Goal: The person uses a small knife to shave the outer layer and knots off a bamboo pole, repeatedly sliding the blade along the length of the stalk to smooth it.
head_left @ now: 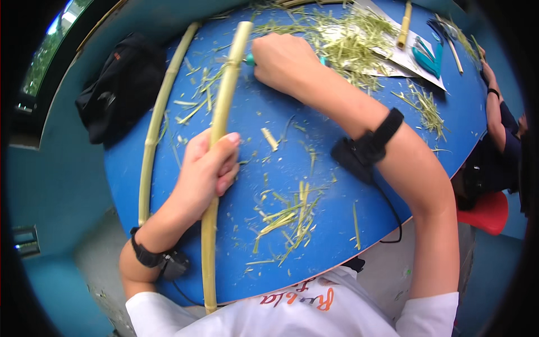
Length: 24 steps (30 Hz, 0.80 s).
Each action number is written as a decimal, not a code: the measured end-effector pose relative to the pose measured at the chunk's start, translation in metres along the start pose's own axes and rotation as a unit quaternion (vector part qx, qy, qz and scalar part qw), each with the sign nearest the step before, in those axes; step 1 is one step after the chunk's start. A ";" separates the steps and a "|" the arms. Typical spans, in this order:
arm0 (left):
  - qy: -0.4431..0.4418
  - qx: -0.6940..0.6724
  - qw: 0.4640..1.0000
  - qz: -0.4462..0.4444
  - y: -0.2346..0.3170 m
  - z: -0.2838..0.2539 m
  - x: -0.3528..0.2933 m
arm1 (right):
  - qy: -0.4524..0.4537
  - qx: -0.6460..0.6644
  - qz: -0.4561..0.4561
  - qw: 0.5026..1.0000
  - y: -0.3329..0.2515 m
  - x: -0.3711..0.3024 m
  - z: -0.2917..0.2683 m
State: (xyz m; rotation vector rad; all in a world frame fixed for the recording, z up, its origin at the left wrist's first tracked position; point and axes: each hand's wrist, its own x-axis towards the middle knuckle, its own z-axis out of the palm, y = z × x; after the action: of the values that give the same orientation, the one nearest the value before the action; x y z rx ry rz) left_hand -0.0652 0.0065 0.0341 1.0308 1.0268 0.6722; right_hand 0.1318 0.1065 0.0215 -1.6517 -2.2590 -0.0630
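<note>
A long pale-green bamboo pole slants from my lap up across the table. My left hand is wrapped round its middle. Beside the pole's upper end, my right hand is closed in a fist round a teal-handled tool. Only bits of teal show at either side of the fist, so the tool's kind is hidden. One teal end is close to the pole; whether it touches I cannot tell. Thin green shavings lie on the blue table below my hands.
Another bamboo pole lies along the left, near a black cloth bag. A big heap of shavings covers white paper at the back, with a teal-handled tool and a short bamboo piece. Another person's arm is at right, above a red stool.
</note>
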 end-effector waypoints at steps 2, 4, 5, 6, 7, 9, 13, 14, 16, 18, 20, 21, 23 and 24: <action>-0.026 -0.002 1.000 -0.005 -0.003 0.002 0.006 | -0.010 0.010 0.047 0.999 0.006 -0.006 0.000; -0.024 -0.016 1.000 0.000 -0.004 0.003 0.007 | 0.002 0.000 0.092 0.996 0.020 -0.005 -0.008; -0.026 -0.029 0.999 0.002 -0.005 0.004 0.008 | 0.001 0.003 0.093 0.996 0.027 -0.007 -0.014; -0.025 -0.032 0.999 0.003 -0.004 0.006 0.008 | 0.000 0.002 0.091 0.996 0.030 -0.009 -0.018; -0.011 -0.044 0.999 -0.011 -0.002 0.006 0.008 | -0.022 0.002 0.106 0.994 0.029 -0.010 -0.021; 0.004 -0.061 0.998 -0.023 0.001 0.007 0.008 | -0.053 -0.004 0.107 0.993 0.021 -0.015 -0.027; -0.007 -0.122 0.991 -0.055 0.002 0.002 0.011 | -0.078 -0.010 0.050 0.996 -0.007 -0.023 -0.025; -0.011 -0.152 0.986 -0.063 0.001 0.003 0.013 | -0.078 -0.010 0.048 0.996 -0.007 -0.025 -0.024; -0.021 -0.178 0.981 -0.072 0.001 0.004 0.015 | -0.101 -0.021 0.041 0.994 -0.009 -0.026 -0.022; -0.064 -0.236 0.965 -0.094 0.001 0.003 0.018 | -0.101 -0.019 0.052 0.993 -0.010 -0.027 -0.024; -0.060 -0.255 0.960 -0.099 -0.001 0.002 0.017 | -0.102 -0.016 0.060 0.993 -0.014 -0.026 -0.021; -0.056 -0.259 0.959 -0.097 -0.001 0.002 0.017 | -0.099 -0.015 0.056 0.993 -0.016 -0.026 -0.019; -0.053 -0.266 0.957 -0.099 -0.003 0.001 0.016 | -0.103 -0.013 0.054 0.993 -0.019 -0.026 -0.015; -0.044 -0.247 0.963 -0.096 -0.003 0.002 0.016 | -0.104 -0.013 0.059 0.993 -0.021 -0.026 -0.014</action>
State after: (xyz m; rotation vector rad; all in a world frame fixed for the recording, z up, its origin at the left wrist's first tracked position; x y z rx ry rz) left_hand -0.0571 0.0176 0.0259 0.5121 0.8116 0.6713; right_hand 0.1228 0.0731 0.0306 -1.8796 -2.3115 0.1152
